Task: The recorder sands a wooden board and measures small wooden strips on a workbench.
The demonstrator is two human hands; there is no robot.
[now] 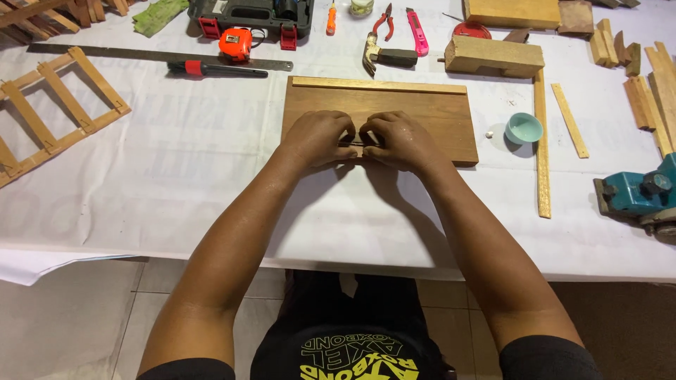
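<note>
Wooden board (415, 112) flat on worktop (176, 176) — left hand (317, 137) and right hand (401, 141) curled, pinching a thin dark strip (355, 143) at its near edge. Seating step, apparently; next calls for even pressure.

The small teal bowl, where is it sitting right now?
In the head view the small teal bowl sits on the white table cover, right of the wooden board the hands rest on, beside a long thin wooden strip.

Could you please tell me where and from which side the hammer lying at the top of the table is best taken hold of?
Grip the hammer by its dark handle, coming from above on the right. It lies flat, head to the left, with the handle pointing right toward the pink utility knife; the grip end looks free, though the red pliers lie close behind.
</note>
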